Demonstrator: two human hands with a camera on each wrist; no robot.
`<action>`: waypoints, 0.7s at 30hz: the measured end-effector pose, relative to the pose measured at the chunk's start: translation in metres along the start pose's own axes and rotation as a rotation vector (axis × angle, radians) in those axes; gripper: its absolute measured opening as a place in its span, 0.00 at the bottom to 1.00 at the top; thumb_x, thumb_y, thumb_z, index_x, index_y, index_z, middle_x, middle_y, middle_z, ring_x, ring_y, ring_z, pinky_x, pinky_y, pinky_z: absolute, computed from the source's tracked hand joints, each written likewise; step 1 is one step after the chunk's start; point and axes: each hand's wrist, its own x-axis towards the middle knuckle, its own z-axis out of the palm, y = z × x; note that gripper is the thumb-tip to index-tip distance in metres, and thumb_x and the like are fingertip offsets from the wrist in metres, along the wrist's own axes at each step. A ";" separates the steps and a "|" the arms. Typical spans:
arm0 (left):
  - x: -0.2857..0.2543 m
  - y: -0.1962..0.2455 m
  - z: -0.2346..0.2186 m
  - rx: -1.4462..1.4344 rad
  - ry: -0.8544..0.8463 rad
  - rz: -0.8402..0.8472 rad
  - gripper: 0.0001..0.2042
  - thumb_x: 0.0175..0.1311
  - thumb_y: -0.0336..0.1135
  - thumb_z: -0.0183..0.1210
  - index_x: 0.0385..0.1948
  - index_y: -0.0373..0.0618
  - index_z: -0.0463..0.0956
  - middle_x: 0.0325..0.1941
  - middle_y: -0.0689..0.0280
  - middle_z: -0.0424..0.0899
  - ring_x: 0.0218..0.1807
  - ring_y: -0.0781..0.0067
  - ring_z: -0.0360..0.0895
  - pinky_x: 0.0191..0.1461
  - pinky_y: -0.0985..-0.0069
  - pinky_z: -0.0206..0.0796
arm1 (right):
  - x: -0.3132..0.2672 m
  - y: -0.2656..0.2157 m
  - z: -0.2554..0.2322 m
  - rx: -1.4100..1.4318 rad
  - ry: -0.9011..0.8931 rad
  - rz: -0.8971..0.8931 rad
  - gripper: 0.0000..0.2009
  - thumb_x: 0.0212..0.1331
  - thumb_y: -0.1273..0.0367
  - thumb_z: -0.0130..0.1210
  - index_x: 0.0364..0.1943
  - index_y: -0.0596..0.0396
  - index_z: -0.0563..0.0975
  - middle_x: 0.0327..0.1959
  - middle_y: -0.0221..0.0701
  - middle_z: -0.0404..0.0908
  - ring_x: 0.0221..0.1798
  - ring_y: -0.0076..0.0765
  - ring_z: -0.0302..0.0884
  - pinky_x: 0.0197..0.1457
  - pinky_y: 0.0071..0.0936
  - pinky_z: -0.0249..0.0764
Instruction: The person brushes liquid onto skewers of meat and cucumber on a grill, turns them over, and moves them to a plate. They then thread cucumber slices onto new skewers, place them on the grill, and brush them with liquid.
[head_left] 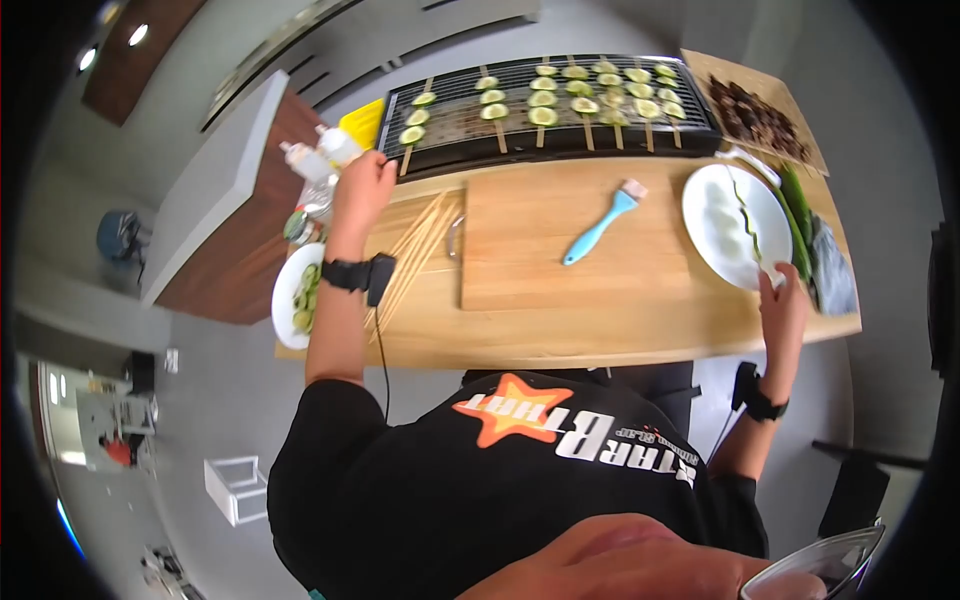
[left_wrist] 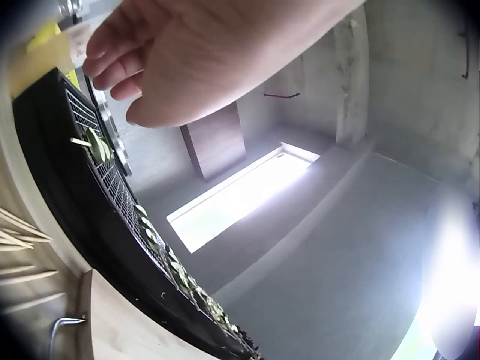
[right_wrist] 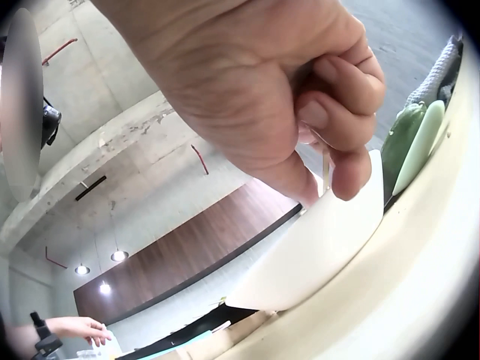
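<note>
Pinching a thin stick [right_wrist: 326, 171] with the right hand [head_left: 786, 300], maybe keeping its green strip [head_left: 746, 213] over the white plate [head_left: 706, 205] for catching drips. Holding the left hand [head_left: 365, 190] loose, gripping nothing, near the bottles [head_left: 306, 162].

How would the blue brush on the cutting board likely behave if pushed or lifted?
The blue brush would probably slide rather than roll, since its head looks broad and rests on the cutting board. Its slim handle suggests it is fairly light. The pale bristles look fine, so they would likely bend under pressure.
</note>
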 end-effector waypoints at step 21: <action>0.033 -0.028 0.068 -0.580 -0.176 -0.277 0.15 0.63 0.40 0.47 0.23 0.40 0.78 0.21 0.62 0.78 0.22 0.69 0.74 0.28 0.72 0.65 | -0.057 -0.078 0.043 0.637 -0.115 -0.173 0.06 0.63 0.72 0.55 0.32 0.61 0.76 0.19 0.22 0.70 0.22 0.15 0.60 0.24 0.16 0.58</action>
